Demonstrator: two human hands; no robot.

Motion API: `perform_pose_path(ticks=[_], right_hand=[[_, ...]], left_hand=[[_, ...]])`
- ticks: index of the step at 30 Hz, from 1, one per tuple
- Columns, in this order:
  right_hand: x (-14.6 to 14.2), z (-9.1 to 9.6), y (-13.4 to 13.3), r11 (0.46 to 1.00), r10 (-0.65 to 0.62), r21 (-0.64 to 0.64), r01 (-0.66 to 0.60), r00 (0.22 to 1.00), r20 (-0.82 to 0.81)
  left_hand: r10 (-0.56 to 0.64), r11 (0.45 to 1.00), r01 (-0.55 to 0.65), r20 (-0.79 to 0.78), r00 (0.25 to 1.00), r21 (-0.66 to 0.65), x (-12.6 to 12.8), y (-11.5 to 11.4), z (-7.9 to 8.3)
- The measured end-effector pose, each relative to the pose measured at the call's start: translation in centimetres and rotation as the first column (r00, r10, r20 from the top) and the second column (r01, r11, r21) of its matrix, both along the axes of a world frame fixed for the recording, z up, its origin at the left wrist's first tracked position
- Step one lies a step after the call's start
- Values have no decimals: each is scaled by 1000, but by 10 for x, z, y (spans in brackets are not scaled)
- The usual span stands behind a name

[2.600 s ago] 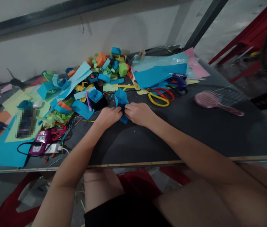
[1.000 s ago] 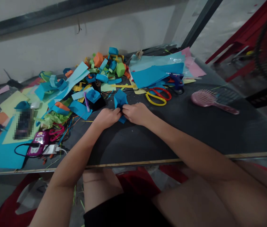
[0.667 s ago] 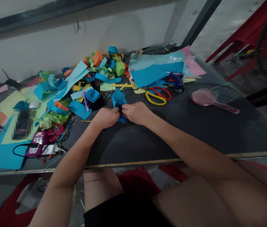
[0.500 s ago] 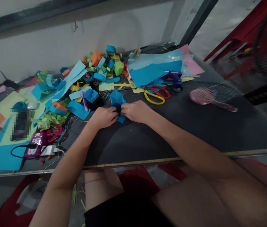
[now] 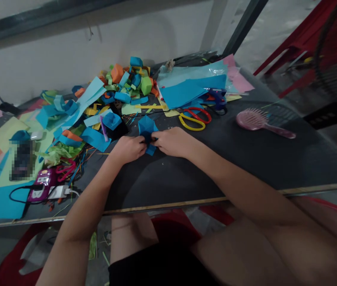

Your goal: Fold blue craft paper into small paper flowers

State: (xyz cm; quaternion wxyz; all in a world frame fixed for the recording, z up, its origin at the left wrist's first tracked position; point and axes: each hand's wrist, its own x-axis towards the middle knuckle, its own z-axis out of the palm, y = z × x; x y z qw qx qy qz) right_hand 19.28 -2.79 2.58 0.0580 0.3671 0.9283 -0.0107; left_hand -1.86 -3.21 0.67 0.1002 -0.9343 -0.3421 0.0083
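A folded piece of blue paper [image 5: 147, 126] stands between my two hands at the middle of the dark table. My left hand [image 5: 130, 148] pinches its left side, the fingers curled inward. On the opposite side, my right hand [image 5: 171, 141] has its fingers closed on the paper's right edge. A blue flap shows below the fingertips; the exact fold under them is hidden. Just left of the hands lie another folded blue paper shape [image 5: 111, 120] and a purple pen-like stick [image 5: 104, 128].
Scissors with red and yellow handles [image 5: 192, 120] lie beyond my right hand, and a pink hairbrush [image 5: 264, 123] further right. Blue sheets [image 5: 183, 93] and a heap of coloured paper pieces [image 5: 132, 81] fill the back. A purple power strip [image 5: 42, 184] sits at left.
The view has shifted slightly, so the table's things sit a little further left. Both hands stay on the blue paper, and the right fingers have bent a little more.
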Motion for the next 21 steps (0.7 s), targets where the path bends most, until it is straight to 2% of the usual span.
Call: perform_pose_path(ticks=[3,6,9,11,16,21], right_hand=[[-8,-1,-11,999,-29,20,28,999,25],[-21,-6,-27,997,-67,39,66,998,17],[-30,-10,-37,982,-190,11,190,982,0],[-31,-10,-39,972,-236,-26,236,972,8],[-24,-9,-35,979,-203,-33,203,979,-2],[-27,-9,-38,973,-229,-22,229,973,1]], left_hand=[[44,998,-46,-58,997,-36,8,-8,4],[146,987,-154,-140,979,-47,25,-23,6],[277,954,-292,-165,947,-74,42,-36,8],[281,946,-305,-190,941,-110,45,-39,11],[221,952,-254,-190,956,-172,31,-29,17],[196,967,-215,-139,971,-138,21,-26,14]])
